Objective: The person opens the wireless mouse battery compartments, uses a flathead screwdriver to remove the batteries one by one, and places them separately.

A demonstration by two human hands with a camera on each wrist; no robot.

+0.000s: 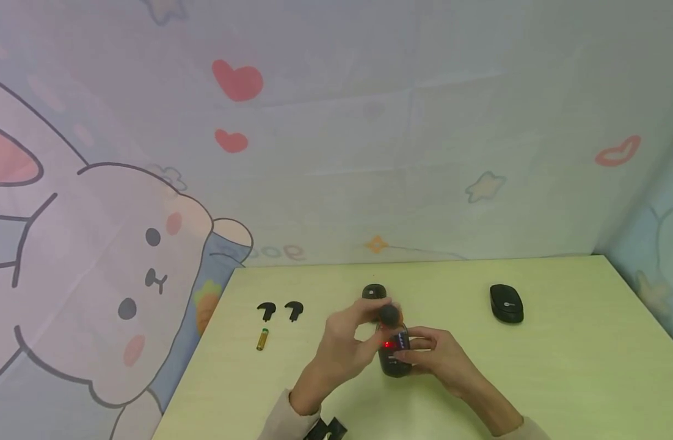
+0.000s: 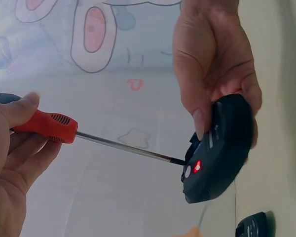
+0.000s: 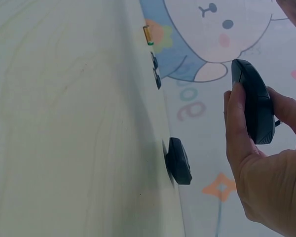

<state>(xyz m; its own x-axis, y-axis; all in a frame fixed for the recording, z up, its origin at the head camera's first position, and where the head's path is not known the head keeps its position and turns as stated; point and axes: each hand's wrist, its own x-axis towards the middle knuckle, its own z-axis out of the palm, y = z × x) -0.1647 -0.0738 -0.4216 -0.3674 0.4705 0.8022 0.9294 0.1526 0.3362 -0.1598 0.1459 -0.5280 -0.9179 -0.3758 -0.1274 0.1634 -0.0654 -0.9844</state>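
My left hand grips the handle of a screwdriver, red and dark grey with a steel shaft. In my right hand is a black computer mouse, pinched between thumb and fingers, held up off the table. A red light glows on its underside. The screwdriver's dark tip meets the mouse near one end, beside a small raised part; how deep it sits cannot be told. From the right wrist view, the held mouse shows side-on, with most of the screwdriver hidden.
On the pale table, another black mouse lies behind my hands and one more mouse to the right. At left are two curved black pieces and a battery. A printed cloth hangs behind.
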